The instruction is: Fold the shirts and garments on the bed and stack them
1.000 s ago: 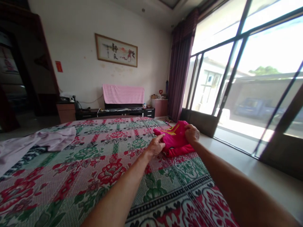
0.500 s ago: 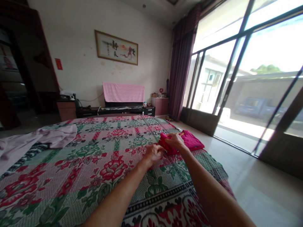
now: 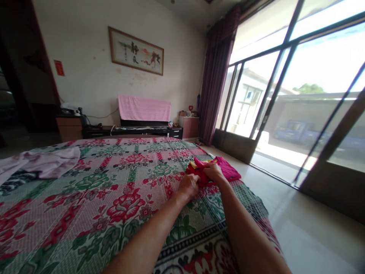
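Note:
A bright pink garment [image 3: 229, 169] lies in a small folded bundle near the right edge of the flowered bedspread [image 3: 114, 186]. Some yellow cloth [image 3: 193, 164] shows at its left end. With fingers curled, my left hand [image 3: 189, 185] grips the near left edge of the bundle. My right hand [image 3: 213, 171] is on top of it, its fingers bent round a fold of the pink cloth. The fingertips of both hands are partly hidden in the fabric.
A pale pink garment [image 3: 58, 161] with dark patterned cloth [image 3: 19, 179] lies crumpled on the left of the bed. Beyond the bed's far edge stands a low black cabinet [image 3: 134, 131] with a pink towel [image 3: 144, 108] above it. Pale floor [image 3: 288, 220] and glass doors are at the right.
The left end of the bundle has been shifted, and yellow cloth now shows there. My left hand has closed in on the cloth. The view has turned slightly right.

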Tool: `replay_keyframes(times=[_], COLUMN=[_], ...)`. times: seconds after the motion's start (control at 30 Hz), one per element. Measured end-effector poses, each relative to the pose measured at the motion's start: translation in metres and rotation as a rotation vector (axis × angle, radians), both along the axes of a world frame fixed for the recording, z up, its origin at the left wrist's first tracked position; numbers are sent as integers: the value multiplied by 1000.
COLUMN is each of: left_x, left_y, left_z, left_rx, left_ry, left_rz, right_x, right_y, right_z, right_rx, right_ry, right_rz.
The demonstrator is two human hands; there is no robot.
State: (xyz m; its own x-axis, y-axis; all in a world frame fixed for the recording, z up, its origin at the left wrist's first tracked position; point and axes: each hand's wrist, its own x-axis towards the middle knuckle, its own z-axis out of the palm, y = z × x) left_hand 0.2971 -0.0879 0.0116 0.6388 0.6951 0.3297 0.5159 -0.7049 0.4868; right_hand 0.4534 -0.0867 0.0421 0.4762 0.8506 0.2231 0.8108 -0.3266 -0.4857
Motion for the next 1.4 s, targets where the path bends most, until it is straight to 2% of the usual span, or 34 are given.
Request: replay_keyframes(times=[0.13,0.3,0.43,0.53,0.67,0.8,0.9,0.97,1.03,1.1,1.17,1.23,1.33,1.4], left_x=[2,-7,-11,-15,-36,-84,-136,-176,-216,-257,-297,-332,-371,-383], left_y=[1,-1,-4,-6,-8,-3,4,10,14,18,19,18,15,9], left_z=[-1,3,3,4,8,8,3,-1,-6,-9,-13,-17,-24,-28], left_rx=[-7,69,79,102,138,180,203,222,238,237,241,237,197,194], left_ry=[-1,114,206,228,219,248,270,276,288,289,318,331,314,275], left_rz=[49,80,100,67,14,31,103,168,245,306,389,487,602,667], right_x=[0,-5,-6,-7,-14,-22,-35,-51,-75,-104,-136,-167,-210,-234], right_y=[-3,-4,-2,0,2,1,-4,-7,-10,-13,-15,-15,-12,-9], right_z=[3,4,4,1,-10,-20,-18,-15,-14,-16,-21,-26,-30,-31], right_rx=[0,29,90,158,123,48,16,68,159,212,195,154,99,75], right_ry=[11,15,39,4,-79,-186,-202,-235,-284,-316,-315,-303,-286,-273], right_rz=[-8,-30,29,65,130,129,103,106,176,333,489,586,674,700])
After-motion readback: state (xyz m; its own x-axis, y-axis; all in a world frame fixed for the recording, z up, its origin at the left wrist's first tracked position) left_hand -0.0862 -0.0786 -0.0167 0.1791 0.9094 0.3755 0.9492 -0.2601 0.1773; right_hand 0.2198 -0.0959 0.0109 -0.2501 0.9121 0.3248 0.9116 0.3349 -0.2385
